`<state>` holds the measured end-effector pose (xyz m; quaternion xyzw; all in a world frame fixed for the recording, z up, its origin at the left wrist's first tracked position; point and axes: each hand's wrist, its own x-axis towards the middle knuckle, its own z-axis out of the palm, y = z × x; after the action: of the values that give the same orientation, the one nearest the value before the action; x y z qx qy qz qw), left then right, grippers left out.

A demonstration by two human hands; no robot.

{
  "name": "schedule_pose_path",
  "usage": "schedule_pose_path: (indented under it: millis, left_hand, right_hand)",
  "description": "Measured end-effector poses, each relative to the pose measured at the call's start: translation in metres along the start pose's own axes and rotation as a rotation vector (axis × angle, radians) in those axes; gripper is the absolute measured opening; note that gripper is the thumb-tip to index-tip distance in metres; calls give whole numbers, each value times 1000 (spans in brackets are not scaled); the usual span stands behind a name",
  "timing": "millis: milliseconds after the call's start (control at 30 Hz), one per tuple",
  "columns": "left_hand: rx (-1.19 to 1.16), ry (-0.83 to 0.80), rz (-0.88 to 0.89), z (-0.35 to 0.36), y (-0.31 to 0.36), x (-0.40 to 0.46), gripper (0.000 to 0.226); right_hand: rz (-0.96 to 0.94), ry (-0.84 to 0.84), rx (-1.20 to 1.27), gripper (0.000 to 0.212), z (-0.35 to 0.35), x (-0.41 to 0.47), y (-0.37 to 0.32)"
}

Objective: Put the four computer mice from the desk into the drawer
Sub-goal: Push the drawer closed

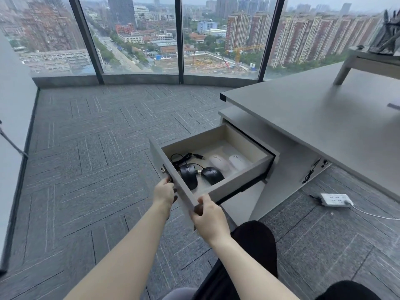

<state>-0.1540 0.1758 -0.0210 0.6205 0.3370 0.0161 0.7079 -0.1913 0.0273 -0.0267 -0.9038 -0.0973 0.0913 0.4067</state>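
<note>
The grey drawer [242,177] under the desk stands pulled out. Inside lie two black wired mice [189,176] [212,175] with their cables coiled at the back left, and two white mice [219,163] [237,162] side by side to their right. My left hand [164,192] grips the drawer's front panel near its lock. My right hand [207,215] holds the same panel at its near corner. Both hands are closed on the panel's edge.
The grey desk top [313,109] reaches right above the drawer, with a raised shelf [368,61] at its far end. A white power strip [334,199] and cable lie on the carpet under the desk. Glass windows close off the far side; my dark-clothed knee [257,241] is below.
</note>
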Motion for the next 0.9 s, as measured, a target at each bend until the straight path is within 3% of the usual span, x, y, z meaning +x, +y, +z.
schedule_pose_path:
  millis: [667, 767, 900]
  left_hand:
    - [-54, -207, 6, 142, 16, 44, 57]
    - [-71, -230, -6, 168, 22, 49, 56]
    - [-76, -256, -8, 199, 28, 59, 58]
  right_hand:
    - [269, 324, 207, 21, -84, 63, 73]
    - [302, 376, 239, 35, -97, 78, 86]
    - [334, 459, 223, 70, -112, 97, 101]
